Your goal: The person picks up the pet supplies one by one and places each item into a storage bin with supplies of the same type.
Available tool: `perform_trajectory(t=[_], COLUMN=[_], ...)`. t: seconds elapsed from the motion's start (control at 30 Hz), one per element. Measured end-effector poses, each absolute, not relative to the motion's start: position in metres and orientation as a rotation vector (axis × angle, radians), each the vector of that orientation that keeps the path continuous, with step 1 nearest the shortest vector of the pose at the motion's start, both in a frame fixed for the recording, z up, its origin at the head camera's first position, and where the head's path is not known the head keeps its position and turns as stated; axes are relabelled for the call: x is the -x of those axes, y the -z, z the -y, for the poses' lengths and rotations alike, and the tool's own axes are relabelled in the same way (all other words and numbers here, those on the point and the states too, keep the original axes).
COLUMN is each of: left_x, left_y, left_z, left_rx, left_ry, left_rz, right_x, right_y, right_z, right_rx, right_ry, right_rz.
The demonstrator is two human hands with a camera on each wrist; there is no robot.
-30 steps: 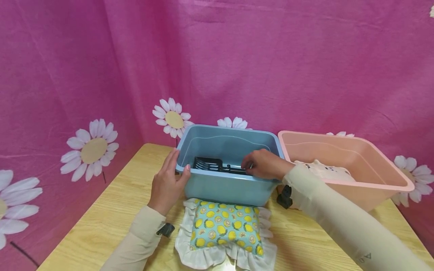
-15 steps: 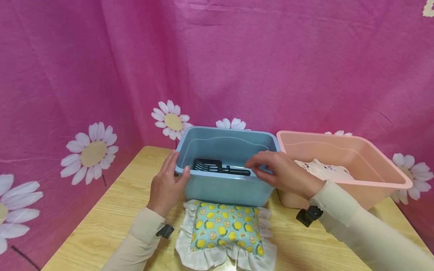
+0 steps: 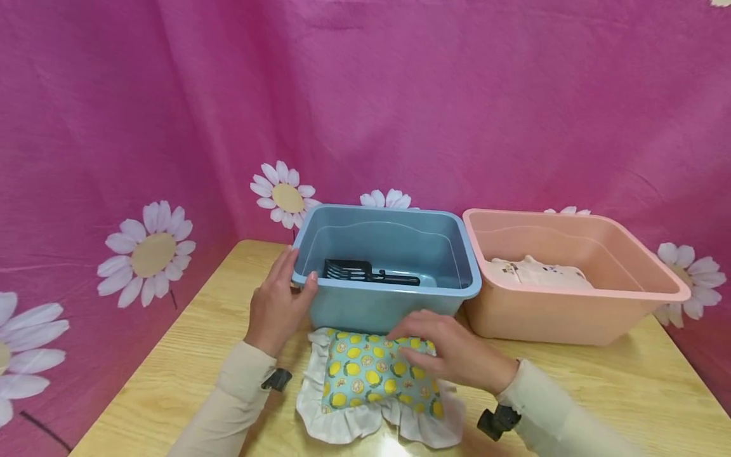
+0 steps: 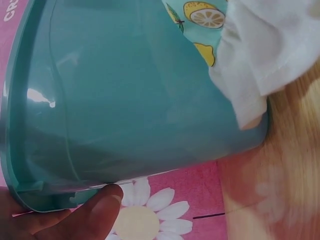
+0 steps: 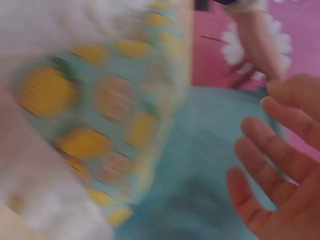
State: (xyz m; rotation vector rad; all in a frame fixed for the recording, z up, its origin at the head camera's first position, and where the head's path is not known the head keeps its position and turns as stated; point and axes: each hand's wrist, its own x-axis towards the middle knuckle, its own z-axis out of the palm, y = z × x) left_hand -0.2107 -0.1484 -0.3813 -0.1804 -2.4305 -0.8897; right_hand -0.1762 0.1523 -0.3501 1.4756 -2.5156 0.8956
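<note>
In the head view, my left hand (image 3: pixel 278 303) rests on the left front corner of a blue plastic bin (image 3: pixel 394 292), fingers along the side rim and thumb at the front rim. A black slotted spatula (image 3: pixel 349 270) lies inside that bin. My right hand (image 3: pixel 451 348), holding nothing, hovers over the right part of a ruffled cushion (image 3: pixel 365 368) with a lemon print. The cushion lies before the bin. In the right wrist view, loosely spread fingers (image 5: pixel 272 155) are near the blurred cushion. The left wrist view has my thumb (image 4: pixel 97 212) against the bin's outside.
A pink plastic bin (image 3: pixel 571 317) stands right beside the blue one, with a pale printed cloth item (image 3: pixel 537 273) in it. Both bins stand on a wooden table (image 3: pixel 171 368). Behind hangs a magenta curtain (image 3: pixel 400 95) with daisies.
My right hand has come out of the blue bin and moved toward me, down over the cushion. The spatula stays in the bin, and my left hand keeps its place at the corner.
</note>
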Motion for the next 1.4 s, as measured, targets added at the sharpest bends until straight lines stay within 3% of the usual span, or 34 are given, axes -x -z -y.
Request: perform_trajectory(t=[0.2,0.67,1.4], left_x=[0.213,0.216,0.214], left_y=[0.379,0.373,0.374], left_z=[0.149,0.144,0.148], left_rx=[0.156,0.108,0.146], left_ry=[0.844,0.839,0.892], left_rz=[2.441,2.492,2.564], right_x=[0.172,0.172,0.169], right_y=[0.379,0.407,0.422], right_z=[-0.143,-0.136,-0.132], right_rx=[-1.353,-1.24,-1.203], right_ry=[-0.831,-0.807,-0.601], right_rz=[2.78,3.016,3.115])
